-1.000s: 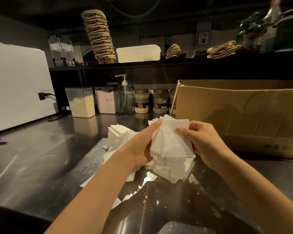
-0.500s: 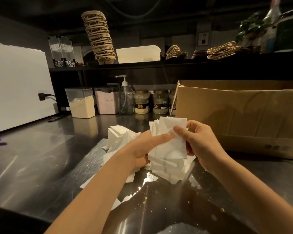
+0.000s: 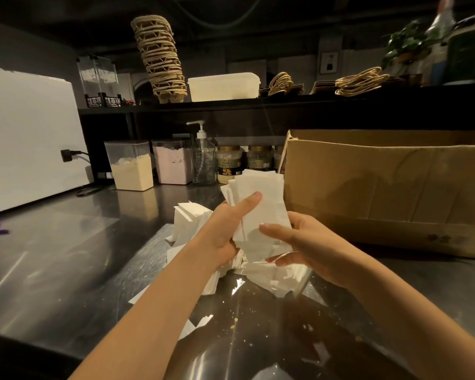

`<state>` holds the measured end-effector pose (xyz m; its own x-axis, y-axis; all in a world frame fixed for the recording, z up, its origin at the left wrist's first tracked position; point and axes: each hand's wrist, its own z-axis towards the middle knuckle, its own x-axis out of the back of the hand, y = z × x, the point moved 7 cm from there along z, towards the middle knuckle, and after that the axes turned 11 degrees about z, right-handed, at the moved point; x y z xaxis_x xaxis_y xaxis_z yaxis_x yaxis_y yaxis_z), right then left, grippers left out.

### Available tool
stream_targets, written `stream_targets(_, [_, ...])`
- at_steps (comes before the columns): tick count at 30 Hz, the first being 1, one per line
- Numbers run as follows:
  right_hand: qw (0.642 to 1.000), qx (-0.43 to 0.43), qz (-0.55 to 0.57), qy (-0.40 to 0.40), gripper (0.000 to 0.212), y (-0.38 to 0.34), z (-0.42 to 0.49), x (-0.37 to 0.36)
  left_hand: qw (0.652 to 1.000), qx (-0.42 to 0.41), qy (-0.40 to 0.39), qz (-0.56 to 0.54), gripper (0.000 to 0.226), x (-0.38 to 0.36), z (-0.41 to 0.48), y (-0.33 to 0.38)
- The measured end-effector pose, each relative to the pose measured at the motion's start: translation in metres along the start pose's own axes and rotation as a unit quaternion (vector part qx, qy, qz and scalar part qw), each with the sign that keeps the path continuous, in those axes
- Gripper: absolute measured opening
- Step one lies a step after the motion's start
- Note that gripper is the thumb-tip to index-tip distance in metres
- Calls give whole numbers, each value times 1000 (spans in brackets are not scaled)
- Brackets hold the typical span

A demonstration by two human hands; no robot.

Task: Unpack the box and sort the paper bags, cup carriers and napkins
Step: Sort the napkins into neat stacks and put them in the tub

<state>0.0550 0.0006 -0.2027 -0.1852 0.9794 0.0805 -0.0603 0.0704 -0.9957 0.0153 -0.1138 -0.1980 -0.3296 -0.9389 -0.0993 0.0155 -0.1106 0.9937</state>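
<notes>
Far left: white panel (image 3: 25, 133), no writing on it. On the shelf (image 3: 231, 105), two clear stands (image 3: 98, 78) with black base labels in white Chinese characters, too small to read with confidence.

Next, a tall stack of cup carriers (image 3: 159, 58) leans on the shelf, so the carriers look sorted already. More flat carrier-like pieces (image 3: 361, 80) lie further right past a white tub (image 3: 224, 86).

Below, on the counter (image 3: 52, 256): two powder tubs (image 3: 130, 167), a pump bottle (image 3: 203, 160) and jars (image 3: 229, 167) with dark labels and an orange picture, text unreadable.

Centre: a loose pile of napkins (image 3: 192, 223) lies on the counter, messy, with scraps nearer the camera. Napkin step looks partway done.

Left hand (image 3: 228, 226) grips a bundle of napkins (image 3: 261, 209) held upright above the pile, thumb across the front. Right hand (image 3: 299, 242) cups the bundle's lower right edge, fingers curled round it, probably squaring it up.

Right: cardboard box (image 3: 381, 187) on the counter just behind the hands. Its inside is hidden, so cannot tell if it is empty. Faint print on its lower right (image 3: 455, 238), illegible. Paper bags: none clearly visible.
</notes>
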Motion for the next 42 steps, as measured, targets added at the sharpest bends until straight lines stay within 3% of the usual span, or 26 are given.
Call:
stream_targets(5, [997, 40, 59, 34, 28, -7, -2, 19, 997, -47, 0, -55, 51, -2, -1, 9])
stream_targets(10, [985, 55, 144, 80, 35, -10, -14, 42, 995, -63, -33, -72, 48, -5, -2, 11])
stream_targets(14, [979, 93, 159, 86, 38, -8, -50, 70, 993, -66, -83, 52, 51, -30, -8, 6])
stream_targets(18, [968, 98, 173, 153, 33, 6, -89, 111, 965, -83, -99, 227, 49, -77, -16, -1])
stream_targets(24, [969, 79, 127, 198, 33, 29, -125, 142, 938, -80, -130, 313, 43, -132, -25, -35])
stream_targets(31, [984, 54, 107, 135, 52, 39, -121, 127, 928, -79, -147, 333, 66, -127, -31, -51])
stream_targets(38, [977, 61, 107, 176, 63, 40, -125, 134, 945, -97, -114, 292, 71, -122, -33, -46])
stream_targets(42, [981, 36, 127, 144, 77, 44, -118, 124, 935, -74, -148, 313, 98, -125, -35, -53])
